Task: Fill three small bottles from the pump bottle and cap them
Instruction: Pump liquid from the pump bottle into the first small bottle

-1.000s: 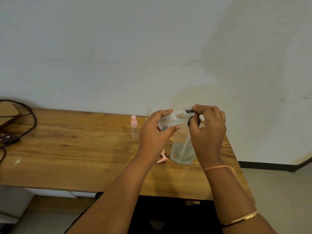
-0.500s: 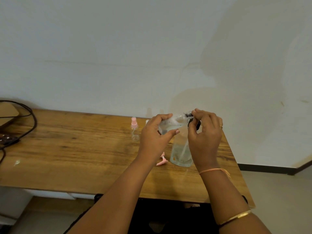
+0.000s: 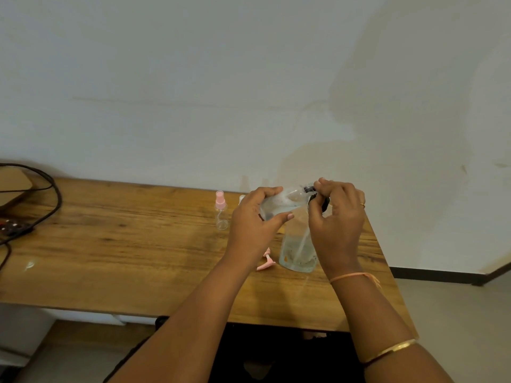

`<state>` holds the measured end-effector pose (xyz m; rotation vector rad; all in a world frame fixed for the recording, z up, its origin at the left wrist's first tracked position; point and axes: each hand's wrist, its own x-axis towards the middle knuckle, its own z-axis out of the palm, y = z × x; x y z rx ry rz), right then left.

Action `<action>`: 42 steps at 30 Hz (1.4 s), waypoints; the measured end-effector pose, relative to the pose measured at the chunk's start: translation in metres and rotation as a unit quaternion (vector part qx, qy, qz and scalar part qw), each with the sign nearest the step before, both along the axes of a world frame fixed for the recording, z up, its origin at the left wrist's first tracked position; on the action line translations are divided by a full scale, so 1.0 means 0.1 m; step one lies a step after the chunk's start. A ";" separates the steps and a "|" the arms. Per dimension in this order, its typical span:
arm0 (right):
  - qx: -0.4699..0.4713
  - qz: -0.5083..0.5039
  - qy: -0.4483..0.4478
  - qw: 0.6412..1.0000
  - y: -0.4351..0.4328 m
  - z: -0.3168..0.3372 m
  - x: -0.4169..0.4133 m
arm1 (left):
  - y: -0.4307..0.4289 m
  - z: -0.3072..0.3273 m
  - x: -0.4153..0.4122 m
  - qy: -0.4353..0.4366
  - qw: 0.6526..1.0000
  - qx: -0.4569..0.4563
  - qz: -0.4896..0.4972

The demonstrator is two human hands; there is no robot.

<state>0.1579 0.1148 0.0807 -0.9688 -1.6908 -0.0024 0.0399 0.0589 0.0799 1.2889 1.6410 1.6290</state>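
My left hand (image 3: 255, 225) grips a small clear bottle (image 3: 279, 204), tipped on its side with its mouth toward the right. My right hand (image 3: 338, 217) is closed around the black pump head (image 3: 311, 190) of the large clear pump bottle (image 3: 297, 252), which stands on the wooden table (image 3: 124, 244) with some liquid in its base. The nozzle meets the small bottle's mouth. A second small bottle with a pink spray cap (image 3: 221, 211) stands upright to the left. Another small bottle (image 3: 242, 199) peeks out behind my left hand. A loose pink cap (image 3: 266, 262) lies by the pump bottle.
Black cables (image 3: 52, 200), a power strip (image 3: 12, 226) and a cardboard box (image 3: 13, 186) lie at the table's far left. The wall runs along the table's back edge. The table's right edge (image 3: 387, 269) is just beyond my right hand.
Both hands stay at the pump nozzle with the small bottle. My right fingers have curled a little tighter on the pump head, and the view has shifted slightly.
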 end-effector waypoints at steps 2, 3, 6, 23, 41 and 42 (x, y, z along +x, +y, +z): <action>-0.001 0.004 0.007 1.000 -0.02 0.03 0.00 | 0.01 0.01 0.01 -0.001 1.000 0.010 0.003; -0.003 0.004 0.011 1.000 -0.02 0.05 0.00 | 0.01 0.02 0.02 0.003 1.000 0.015 0.007; -0.001 0.005 0.017 1.000 -0.05 0.12 0.00 | -0.01 0.03 0.02 0.006 0.999 0.033 0.011; 0.000 0.013 0.020 1.000 -0.02 0.10 0.01 | -0.01 0.01 0.03 0.005 0.999 0.031 0.010; -0.003 0.016 0.021 1.000 -0.05 0.12 0.01 | -0.04 0.03 0.04 0.001 0.999 0.035 0.016; -0.004 0.016 0.018 1.000 -0.05 0.13 0.01 | -0.04 0.03 0.04 0.001 0.999 0.037 0.015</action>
